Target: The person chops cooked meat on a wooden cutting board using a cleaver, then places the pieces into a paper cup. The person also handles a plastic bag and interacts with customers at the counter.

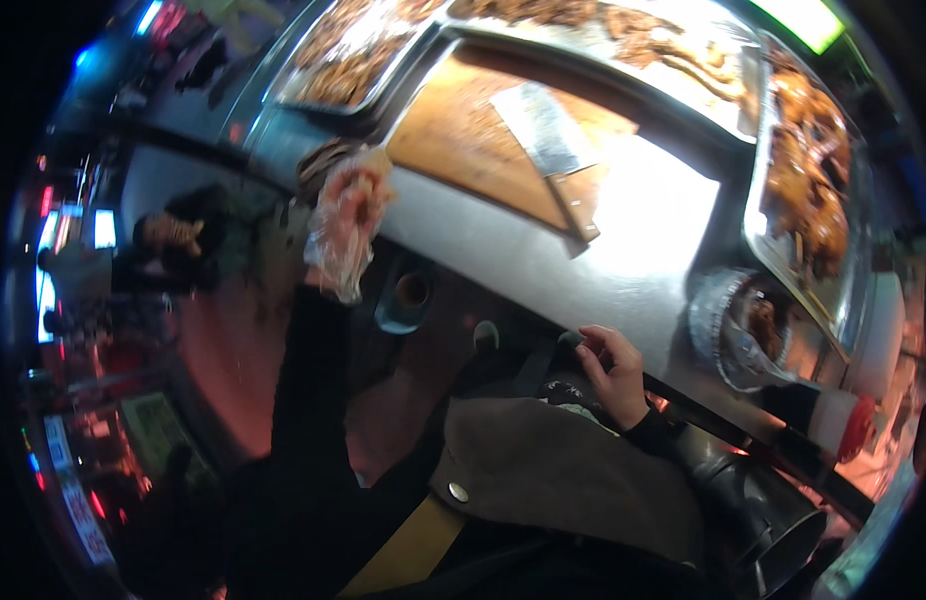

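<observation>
My left hand (350, 206), in a clear plastic glove, is held out past the left end of the cutting board. It grips a brown piece of food (322, 166), blurred and partly covered by the hand. My bare right hand (616, 371) hovers by the counter's front edge near my body, fingers loosely curled and nothing visible in them. On the wooden cutting board (448, 120) lies a cleaver (545, 131), its handle pointing towards me. Bright glare whitens the board's right side and the steel counter (463, 225).
Metal trays of cooked meat (343, 79) border the board, with glazed whole poultry (808, 180) at right. A plastic-lined container (722, 322) and a red-capped bottle (845, 424) are nearer me. A bin (403, 304) stands below. A person (177, 232) is beyond the counter.
</observation>
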`<state>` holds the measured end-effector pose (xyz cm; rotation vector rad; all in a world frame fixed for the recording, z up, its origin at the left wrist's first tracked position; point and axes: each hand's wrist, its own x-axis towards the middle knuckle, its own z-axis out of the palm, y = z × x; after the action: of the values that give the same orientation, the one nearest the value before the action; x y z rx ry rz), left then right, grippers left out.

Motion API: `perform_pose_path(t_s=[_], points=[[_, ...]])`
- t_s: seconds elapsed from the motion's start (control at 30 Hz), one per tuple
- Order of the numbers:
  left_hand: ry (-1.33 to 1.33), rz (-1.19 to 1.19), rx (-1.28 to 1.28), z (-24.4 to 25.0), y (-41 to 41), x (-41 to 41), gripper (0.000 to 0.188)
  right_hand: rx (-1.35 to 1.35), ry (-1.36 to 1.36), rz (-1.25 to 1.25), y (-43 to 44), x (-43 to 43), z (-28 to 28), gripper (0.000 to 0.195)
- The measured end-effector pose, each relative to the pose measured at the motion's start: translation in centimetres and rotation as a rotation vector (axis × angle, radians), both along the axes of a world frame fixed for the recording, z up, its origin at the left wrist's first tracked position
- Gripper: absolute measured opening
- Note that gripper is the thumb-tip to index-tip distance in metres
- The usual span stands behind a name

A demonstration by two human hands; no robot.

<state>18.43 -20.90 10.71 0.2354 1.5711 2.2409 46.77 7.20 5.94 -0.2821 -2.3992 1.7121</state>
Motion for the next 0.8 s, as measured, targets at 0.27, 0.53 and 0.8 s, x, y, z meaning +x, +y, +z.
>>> perform_pose_path(t_s=[0.27, 0.53, 0.8], points=[[-0.498, 0.278, -0.278, -27.8, -14.7, 9.7, 0.011, -0.057, -0.239, 0.221, -9.0, -3.4, -4.1, 0.02], [-0.053, -0.372, -1.326, -34.3, -10.7, 4.7, 0.038, 0.032, -0.33, 0.157, -11.3, -3.3, -7.4, 0.02], [-0.099, 0.319, -0.854, -34.0, -14.4, 7.2, 0.048, 0.123, -0.266, -0.319, -6.7, 2.8, -1.2, 0.014]])
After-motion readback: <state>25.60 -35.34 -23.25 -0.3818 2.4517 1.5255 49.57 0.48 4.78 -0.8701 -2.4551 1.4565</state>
